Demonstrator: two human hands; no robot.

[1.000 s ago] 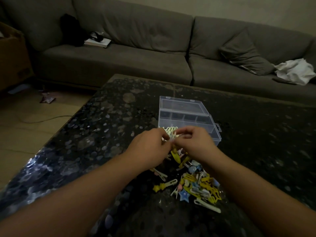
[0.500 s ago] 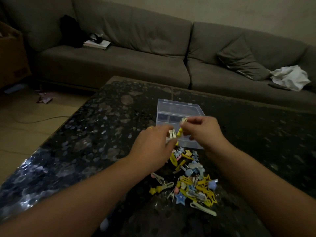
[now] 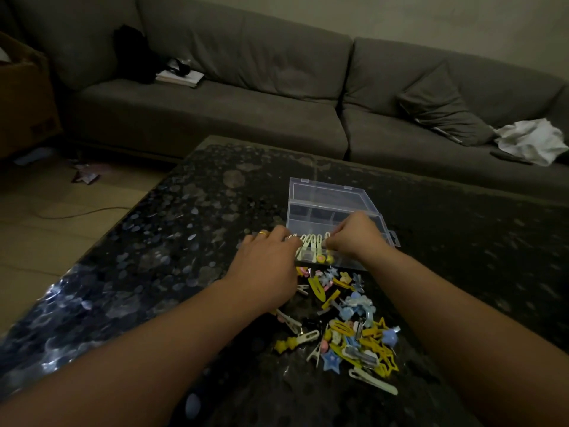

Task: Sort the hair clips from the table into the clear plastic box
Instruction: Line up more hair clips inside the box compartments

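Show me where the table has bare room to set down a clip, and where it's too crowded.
Free: the dark table left of the left hand, the stretch right of the clear plastic box, and the strip between the box and the sofa. Crowded: the pile of hair clips between the forearms, and the box's near edge, where both hands meet; right hand.

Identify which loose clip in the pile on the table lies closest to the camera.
The long pale cream clip at the pile's near edge. It lies flat and angled, alone below the yellow star-outline clips and the blue star clip; the others lie farther away, toward the clear plastic box.
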